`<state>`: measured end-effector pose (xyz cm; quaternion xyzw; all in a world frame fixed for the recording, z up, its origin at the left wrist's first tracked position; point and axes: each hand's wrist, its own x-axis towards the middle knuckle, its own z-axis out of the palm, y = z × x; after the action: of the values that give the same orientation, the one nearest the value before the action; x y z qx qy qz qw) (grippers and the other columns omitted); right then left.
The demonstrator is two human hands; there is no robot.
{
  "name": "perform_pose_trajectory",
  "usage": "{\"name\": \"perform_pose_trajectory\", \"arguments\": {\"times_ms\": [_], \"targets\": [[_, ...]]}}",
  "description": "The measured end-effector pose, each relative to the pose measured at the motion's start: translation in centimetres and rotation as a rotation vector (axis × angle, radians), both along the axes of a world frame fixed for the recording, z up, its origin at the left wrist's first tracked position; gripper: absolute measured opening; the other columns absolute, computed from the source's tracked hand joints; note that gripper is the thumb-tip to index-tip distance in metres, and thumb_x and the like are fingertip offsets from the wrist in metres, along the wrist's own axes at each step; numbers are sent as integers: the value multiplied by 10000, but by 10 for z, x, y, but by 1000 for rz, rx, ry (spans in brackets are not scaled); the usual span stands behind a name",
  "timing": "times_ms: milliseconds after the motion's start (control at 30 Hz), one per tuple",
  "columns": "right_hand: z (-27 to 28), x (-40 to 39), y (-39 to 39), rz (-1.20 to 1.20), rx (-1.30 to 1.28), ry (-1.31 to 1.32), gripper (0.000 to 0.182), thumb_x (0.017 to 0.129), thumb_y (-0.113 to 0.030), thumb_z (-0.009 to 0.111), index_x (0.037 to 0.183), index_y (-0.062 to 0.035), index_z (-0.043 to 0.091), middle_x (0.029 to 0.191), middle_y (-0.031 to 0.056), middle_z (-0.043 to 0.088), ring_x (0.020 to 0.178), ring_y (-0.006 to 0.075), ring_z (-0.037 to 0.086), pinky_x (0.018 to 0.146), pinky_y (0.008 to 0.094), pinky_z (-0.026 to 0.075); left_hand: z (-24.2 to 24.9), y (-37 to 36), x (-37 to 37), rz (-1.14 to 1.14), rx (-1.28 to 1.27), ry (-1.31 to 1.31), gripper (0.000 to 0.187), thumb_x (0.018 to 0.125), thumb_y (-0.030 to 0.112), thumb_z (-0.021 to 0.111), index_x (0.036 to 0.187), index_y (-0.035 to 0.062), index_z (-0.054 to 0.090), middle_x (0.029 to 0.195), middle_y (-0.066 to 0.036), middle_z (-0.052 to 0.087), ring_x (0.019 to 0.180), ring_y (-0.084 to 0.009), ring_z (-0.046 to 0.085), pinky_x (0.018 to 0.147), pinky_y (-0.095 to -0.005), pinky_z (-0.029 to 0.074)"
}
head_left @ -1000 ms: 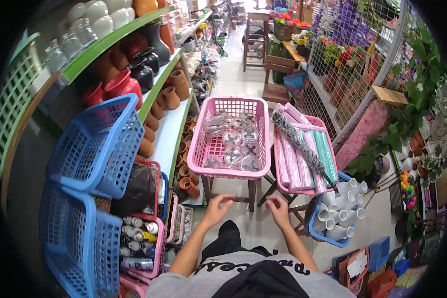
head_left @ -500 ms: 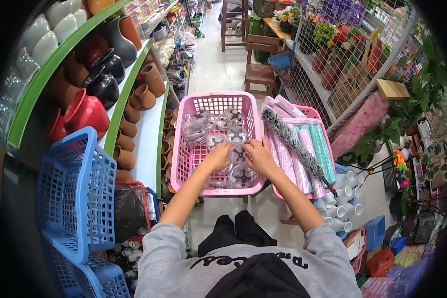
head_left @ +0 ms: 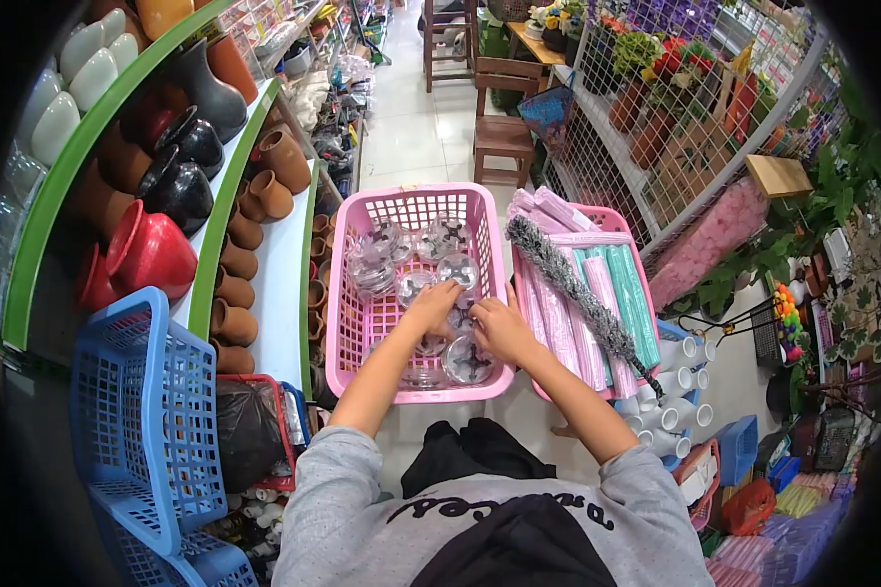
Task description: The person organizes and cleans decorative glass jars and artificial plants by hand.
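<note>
A pink plastic basket (head_left: 343,284) sits in front of me, holding several clear round plastic pieces with dark cross-shaped centres. My left hand (head_left: 433,311) reaches into it from the left, fingers bent over the pieces. From the right side comes my right hand (head_left: 500,328), its fingers curled inward near the basket's right wall. Between the hands is a clear round piece (head_left: 457,318), partly covered by the fingers of both. Another clear round piece (head_left: 468,359) lies just below my right hand. More pieces are stacked at the basket's left, including a clear round piece (head_left: 372,274).
To the right, a second pink basket (head_left: 625,217) holds wrapped pink and green packs and a grey fluffy duster (head_left: 578,293). Blue baskets (head_left: 137,421) stand at left below shelves of clay pots (head_left: 233,323). A wooden chair (head_left: 504,127) stands ahead beside a wire rack (head_left: 715,108).
The view has shifted a little, so the baskets appear further left. Both hands remain among the clear pieces, with the fingers slightly rearranged.
</note>
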<state>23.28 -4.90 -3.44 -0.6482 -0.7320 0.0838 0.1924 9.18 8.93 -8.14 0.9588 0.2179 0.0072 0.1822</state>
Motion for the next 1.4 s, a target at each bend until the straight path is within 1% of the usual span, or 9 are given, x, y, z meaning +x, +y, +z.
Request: {"name": "perform_pose_trajectory", "arguments": {"times_ms": [267, 433, 700, 767, 867, 1067, 1167, 1233, 1400], "targets": [[6, 2, -2, 13, 70, 122, 220, 742, -78, 599, 955, -24, 579, 925, 127, 593, 947, 291, 568, 1047, 529, 269, 10, 5, -15, 165, -238, -308, 957, 416, 293, 827, 1233, 25, 407, 1195, -161, 450, 1129, -337, 465, 957, -398, 407], [24, 2, 15, -96, 358, 645, 190, 770, -36, 586, 955, -3, 567, 904, 148, 549, 854, 257, 596, 688, 324, 515, 40, -10, -28, 397, -243, -600, 959, 449, 285, 817, 1246, 42, 343, 1191, -169, 435, 1140, -346, 445, 976, -401, 385], [49, -17, 37, -115, -194, 1742, 487, 879, -150, 591, 1294, -26, 369, 1136, 127, 531, 992, 200, 581, 687, 320, 571, 81, -41, -26, 392, -414, -983, 1047, 531, 343, 859, 1340, 51, 264, 1251, -170, 411, 1197, -295, 416, 1004, -398, 367], [54, -18, 35, -107, -167, 1751, 495, 884, -136, 575, 1308, -35, 341, 1153, 127, 519, 1016, 222, 579, 695, 350, 588, 81, -50, -22, 319, -540, -1242, 869, 713, 373, 770, 1359, 52, 284, 1278, -132, 422, 1178, -244, 447, 982, -365, 397], [60, -14, 26, -95, -205, 1782, 485, 891, -187, 590, 1318, -79, 387, 1183, 79, 527, 989, 202, 590, 677, 357, 563, 83, -51, -30, 478, -1559, -1311, 438, 953, 290, 484, 1304, 41, 399, 1239, -78, 518, 1096, -164, 535, 904, -327, 465], [51, 34, 10, -245, -202, 1340, 428, 933, -348, 489, 1234, -44, 478, 1125, 82, 546, 866, 150, 576, 595, 287, 527, 70, -53, -14, 461, -1519, -1215, 333, 960, 269, 469, 1193, 32, 497, 1115, -107, 599, 1009, -175, 596, 816, -331, 524], [13, 100, -2, -364, 350, 232, 464, 848, -295, 588, 1217, -32, 487, 1094, 178, 548, 984, 316, 561, 748, 447, 498, 73, -59, -6, 519, -1633, -1269, 333, 956, 264, 473, 1207, 44, 489, 1144, -112, 588, 1022, -195, 594, 823, -333, 526], [19, 121, -26, -554, 51, -53, 480, 794, -218, 607, 1220, -42, 471, 1094, 223, 530, 1018, 387, 535, 800, 510, 462, 75, -61, -3, 512, -1813, -1362, 340, 955, 270, 473, 1230, 69, 470, 1170, -92, 577, 1040, -203, 585, 833, -332, 521], [-13, 139, -43, -525, -135, -55, 483, 795, -159, 564, 1247, -50, 434, 1077, 224, 525, 998, 396, 546, 785, 512, 465, 88, -70, 11, 520, -1893, -1426, 526, 960, 428, 361, 1369, 97, 346, 1351, -149, 437, 1219, -318, 452, 994, -493, 402]]}}
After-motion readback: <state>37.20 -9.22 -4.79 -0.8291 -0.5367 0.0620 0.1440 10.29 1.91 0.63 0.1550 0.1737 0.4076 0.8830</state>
